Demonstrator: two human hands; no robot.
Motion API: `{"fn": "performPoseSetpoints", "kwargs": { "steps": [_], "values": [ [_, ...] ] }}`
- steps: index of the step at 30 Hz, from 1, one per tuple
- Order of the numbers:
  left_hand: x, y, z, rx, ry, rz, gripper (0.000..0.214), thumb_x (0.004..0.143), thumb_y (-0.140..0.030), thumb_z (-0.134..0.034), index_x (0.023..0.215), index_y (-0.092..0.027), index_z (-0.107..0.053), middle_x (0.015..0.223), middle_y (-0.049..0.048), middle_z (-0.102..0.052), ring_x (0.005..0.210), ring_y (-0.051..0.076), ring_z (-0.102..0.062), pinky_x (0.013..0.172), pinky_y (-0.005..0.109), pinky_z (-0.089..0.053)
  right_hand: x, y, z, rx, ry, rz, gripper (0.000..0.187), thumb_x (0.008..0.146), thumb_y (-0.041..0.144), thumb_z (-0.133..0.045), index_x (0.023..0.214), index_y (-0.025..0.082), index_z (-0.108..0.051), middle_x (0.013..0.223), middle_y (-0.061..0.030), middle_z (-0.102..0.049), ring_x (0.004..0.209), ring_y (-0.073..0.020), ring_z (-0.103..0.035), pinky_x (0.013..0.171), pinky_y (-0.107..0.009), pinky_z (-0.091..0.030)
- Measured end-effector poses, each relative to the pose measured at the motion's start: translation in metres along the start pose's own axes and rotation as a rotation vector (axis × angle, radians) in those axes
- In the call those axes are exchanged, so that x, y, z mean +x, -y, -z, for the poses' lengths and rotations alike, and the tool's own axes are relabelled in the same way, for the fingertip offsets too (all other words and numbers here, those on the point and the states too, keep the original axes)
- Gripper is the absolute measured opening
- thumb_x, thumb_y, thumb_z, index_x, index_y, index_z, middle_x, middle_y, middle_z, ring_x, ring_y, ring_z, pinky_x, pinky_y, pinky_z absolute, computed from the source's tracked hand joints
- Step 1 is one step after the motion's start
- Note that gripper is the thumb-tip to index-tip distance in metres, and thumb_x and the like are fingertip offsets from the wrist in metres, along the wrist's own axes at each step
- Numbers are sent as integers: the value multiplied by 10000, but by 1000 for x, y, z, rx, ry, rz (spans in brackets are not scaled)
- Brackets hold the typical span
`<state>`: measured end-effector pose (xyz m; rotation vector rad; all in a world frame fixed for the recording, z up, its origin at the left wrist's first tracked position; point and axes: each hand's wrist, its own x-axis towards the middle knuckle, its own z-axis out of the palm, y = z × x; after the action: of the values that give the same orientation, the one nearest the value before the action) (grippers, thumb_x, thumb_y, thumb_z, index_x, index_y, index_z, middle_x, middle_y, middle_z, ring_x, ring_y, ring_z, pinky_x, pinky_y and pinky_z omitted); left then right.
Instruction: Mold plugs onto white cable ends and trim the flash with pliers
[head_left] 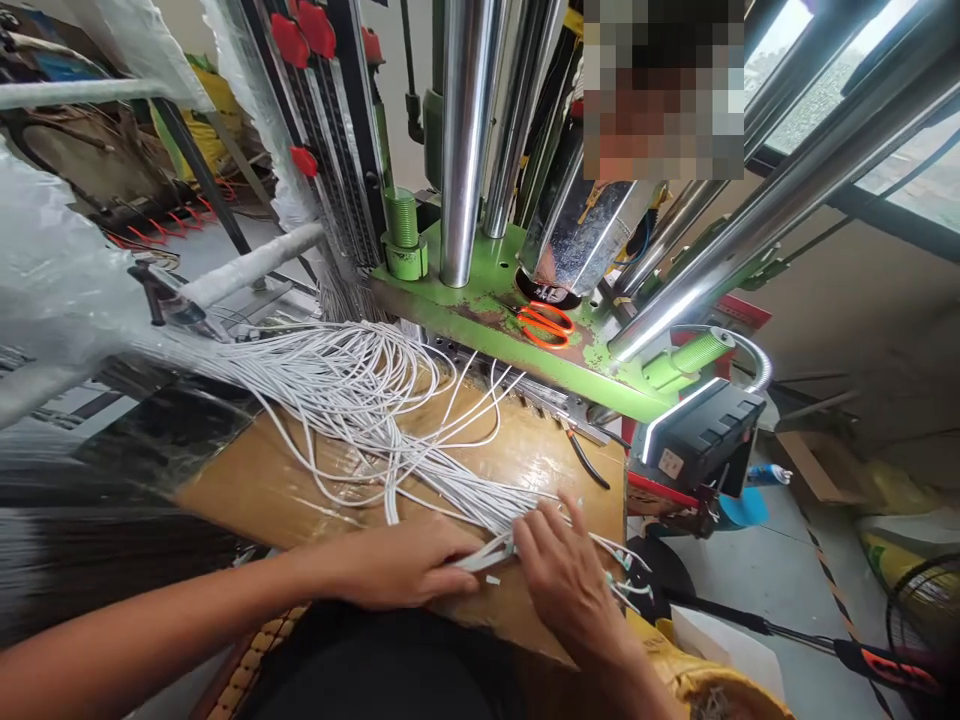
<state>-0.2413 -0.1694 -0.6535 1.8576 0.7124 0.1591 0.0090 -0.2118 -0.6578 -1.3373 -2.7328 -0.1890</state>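
A big bundle of thin white cables (360,400) lies spread over a brown cardboard-covered bench (255,490). The cables narrow to a bunch near the front edge. My left hand (405,565) rests on the bench with its fingers closed round the bunch of cable ends (491,552). My right hand (566,580) is just to the right, fingers bent and pinching at the same cable ends. Small connector tips (626,575) stick out past my right hand.
A green press machine base (480,300) with chrome columns (465,140) stands behind the bench; orange scissors (546,325) lie on it. A person stands behind the machine. A black lamp box (705,435) sits at the right. Plastic sheeting (52,270) hangs at the left.
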Motion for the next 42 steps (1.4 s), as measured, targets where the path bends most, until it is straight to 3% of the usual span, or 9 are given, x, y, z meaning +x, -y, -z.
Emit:
{"fn": "performPoseSetpoints", "kwargs": {
  "steps": [10,13,16,19,22,25,31,37,42],
  "values": [
    [14,7,-17,-475,162,100,348,917,-456,-486,751,-164,-575,614,-31,-474,541,109,-398,511,205,-295,-1,17,7,171,154,-8,175,833,33,-544,871,198,-590,828,-34,-601,737,-202,-552,628,-296,-410],
    [13,9,-20,-540,161,112,354,899,-474,-520,767,-155,-598,575,-44,-438,489,92,-337,455,204,-233,-4,5,16,411,139,-81,297,845,76,-563,1104,216,-600,1059,-64,-644,973,-229,-597,832,-326,-476],
    [15,9,-22,-607,157,125,374,876,-511,-549,840,-148,-628,659,-14,-535,516,90,-398,469,192,-278,-10,0,18,846,122,-239,566,942,228,-494,1467,273,-287,1481,-79,-421,1338,-238,-417,1079,-415,-381],
    [23,7,-24,-729,109,104,375,796,-504,-659,833,-132,-630,674,0,-567,544,98,-453,509,201,-329,-7,10,10,1052,125,-244,549,1012,314,-338,1523,273,-143,1566,-54,-289,1410,-195,-322,1122,-407,-347],
    [32,5,-25,-805,-9,93,373,741,-477,-717,721,-126,-592,573,-39,-480,500,77,-373,470,204,-248,10,2,-3,898,25,-227,422,1013,298,-326,1418,222,-417,1415,-72,-520,1304,-190,-473,1081,-377,-402],
    [37,4,-26,-784,-114,121,388,733,-461,-717,626,-134,-540,516,-66,-414,471,57,-295,457,206,-191,28,-43,-16,360,-171,-416,380,1002,260,-308,1237,173,-593,1193,-134,-653,1083,-256,-592,936,-436,-470],
    [41,5,-28,-893,-346,172,410,657,-442,-772,855,-146,-567,674,-26,-574,515,73,-380,477,195,-274,50,-117,-34,61,-73,-401,369,942,148,-346,1193,130,-617,1045,-177,-671,939,-313,-572,789,-460,-451],
    [37,11,-23,-643,-393,113,232,786,-351,-645,750,-126,-604,608,-59,-379,559,85,-297,511,220,-216,54,-112,-27,63,19,-367,281,880,90,-379,916,124,-656,894,-184,-635,851,-310,-576,743,-432,-425],
    [33,8,-15,-541,-376,57,232,811,-350,-646,773,-123,-626,704,-13,-537,679,132,-470,642,227,-367,34,-75,-13,259,101,-405,202,886,163,-448,1035,162,-585,806,-69,-650,654,-188,-588,596,-278,-431]
  ]
}}
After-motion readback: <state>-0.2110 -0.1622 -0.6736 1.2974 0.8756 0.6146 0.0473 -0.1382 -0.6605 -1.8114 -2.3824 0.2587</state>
